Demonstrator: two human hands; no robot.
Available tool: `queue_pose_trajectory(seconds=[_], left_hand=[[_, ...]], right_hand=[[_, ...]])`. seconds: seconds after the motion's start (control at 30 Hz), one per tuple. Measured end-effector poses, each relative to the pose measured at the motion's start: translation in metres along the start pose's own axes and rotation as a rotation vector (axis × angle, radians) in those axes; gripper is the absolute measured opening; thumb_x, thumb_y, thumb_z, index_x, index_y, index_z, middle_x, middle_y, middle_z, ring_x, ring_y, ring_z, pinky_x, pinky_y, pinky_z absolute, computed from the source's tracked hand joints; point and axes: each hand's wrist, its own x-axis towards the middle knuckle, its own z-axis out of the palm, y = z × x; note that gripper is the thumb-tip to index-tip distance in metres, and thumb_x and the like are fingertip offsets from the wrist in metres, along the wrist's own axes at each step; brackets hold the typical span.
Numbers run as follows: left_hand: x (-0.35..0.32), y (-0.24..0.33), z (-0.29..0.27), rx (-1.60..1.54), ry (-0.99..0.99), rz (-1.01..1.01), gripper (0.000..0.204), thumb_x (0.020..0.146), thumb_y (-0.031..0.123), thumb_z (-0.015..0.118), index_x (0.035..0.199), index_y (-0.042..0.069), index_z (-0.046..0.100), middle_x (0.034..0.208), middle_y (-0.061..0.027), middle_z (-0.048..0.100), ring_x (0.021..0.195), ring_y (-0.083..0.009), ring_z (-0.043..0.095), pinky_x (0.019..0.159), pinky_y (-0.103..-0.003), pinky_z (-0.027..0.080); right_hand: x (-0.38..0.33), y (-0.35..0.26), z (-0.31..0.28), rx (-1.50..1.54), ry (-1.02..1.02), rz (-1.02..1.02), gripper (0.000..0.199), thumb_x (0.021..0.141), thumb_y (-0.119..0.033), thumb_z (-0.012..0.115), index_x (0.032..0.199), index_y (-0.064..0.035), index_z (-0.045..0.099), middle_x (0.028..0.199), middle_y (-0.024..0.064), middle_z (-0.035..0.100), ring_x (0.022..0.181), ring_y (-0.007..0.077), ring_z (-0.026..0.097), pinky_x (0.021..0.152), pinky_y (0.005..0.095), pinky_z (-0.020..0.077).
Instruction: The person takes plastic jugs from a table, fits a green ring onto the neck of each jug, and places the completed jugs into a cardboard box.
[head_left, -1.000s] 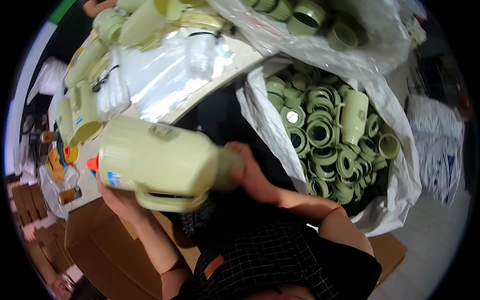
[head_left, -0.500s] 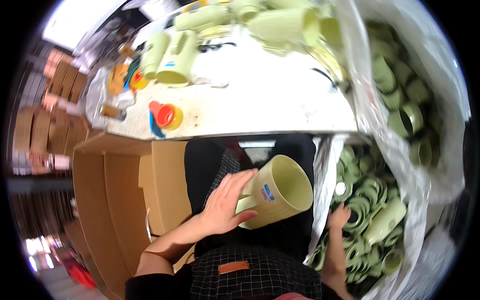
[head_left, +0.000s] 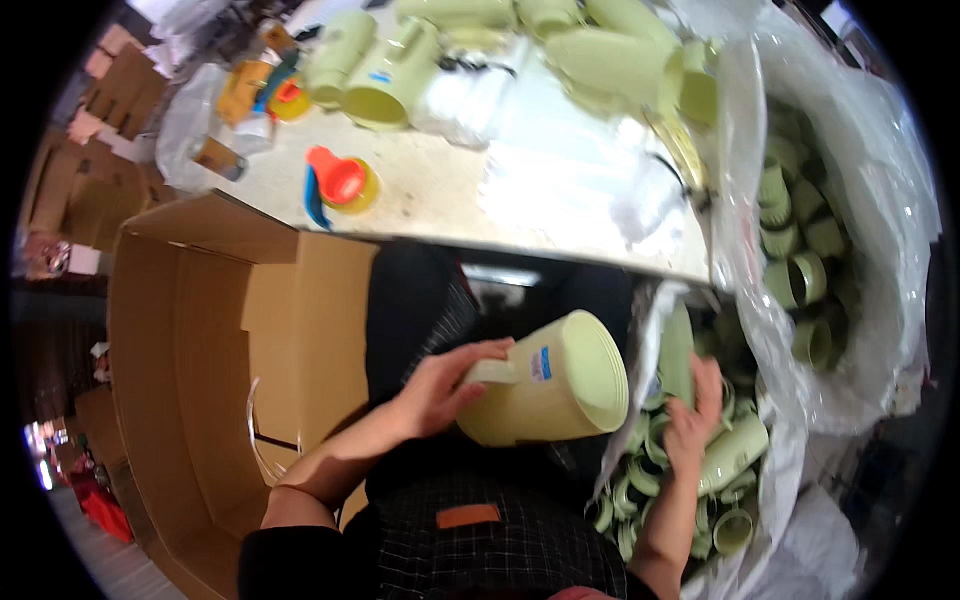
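My left hand (head_left: 440,390) is closed round the handle of a pale green plastic pitcher (head_left: 530,395), held tilted above my lap. Its wide mouth faces right, and a blue sticker sits on its side near the handle. Over on the right, my right hand (head_left: 695,415) is at a plastic-lined container (head_left: 775,470) full of pale green parts, several of them ring-shaped. A long, smooth pale green plastic piece (head_left: 676,350) stands between its thumb and fingers, seemingly gripped; its exact kind is unclear. A pale green cylinder (head_left: 738,455) lies among the parts beside my right wrist.
An open cardboard box (head_left: 190,370) stands at my left. On the white table (head_left: 430,205) ahead lie more pale green pitchers (head_left: 390,80), clear plastic bags (head_left: 540,160) and a tape roll with an orange-red piece (head_left: 340,180). Another lined container (head_left: 740,180) of green parts rises at far right.
My right hand has risen from among the ring-shaped parts, and the long green piece now shows at its fingers. The left hand has turned the pitcher slightly. The whole view has shifted.
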Motion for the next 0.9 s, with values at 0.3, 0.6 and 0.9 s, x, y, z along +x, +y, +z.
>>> queue_pose_trajectory(seconds=[0.3, 0.6, 0.9], left_hand=[[-0.015, -0.025, -0.015, -0.220, -0.008, 0.061, 0.038, 0.100, 0.023, 0.055, 0.131, 0.002, 0.055, 0.140, -0.0206, 0.056, 0.125, -0.0303, 0.059, 0.103, -0.038, 0.046], [-0.037, 0.029, 0.042, 0.359, -0.039, -0.047, 0.059, 0.085, 0.017, 0.072, 0.137, 0.006, 0.046, 0.148, -0.0247, 0.044, 0.108, -0.0429, 0.063, 0.090, -0.042, 0.056], [-0.040, 0.014, 0.038, 0.313, 0.039, -0.025, 0.065, 0.089, 0.040, 0.069, 0.137, 0.002, 0.047, 0.142, -0.0243, 0.051, 0.106, -0.0394, 0.066, 0.087, -0.040, 0.054]], right_hand=[[0.015, -0.060, 0.049, 0.111, -0.327, -0.489, 0.064, 0.086, -0.056, 0.065, 0.120, -0.0018, 0.070, 0.085, 0.0056, 0.053, 0.076, 0.0237, 0.050, 0.068, 0.0354, 0.0425], [0.022, -0.080, 0.056, -0.024, -0.363, -0.003, 0.056, 0.097, -0.038, 0.055, 0.130, 0.0065, 0.058, 0.088, 0.0161, 0.054, 0.081, 0.0312, 0.054, 0.077, 0.0404, 0.0450], [0.030, -0.110, 0.049, -0.162, -0.412, -0.024, 0.050, 0.092, -0.026, 0.062, 0.131, 0.0035, 0.057, 0.085, 0.0172, 0.052, 0.079, 0.0338, 0.055, 0.074, 0.0397, 0.0464]])
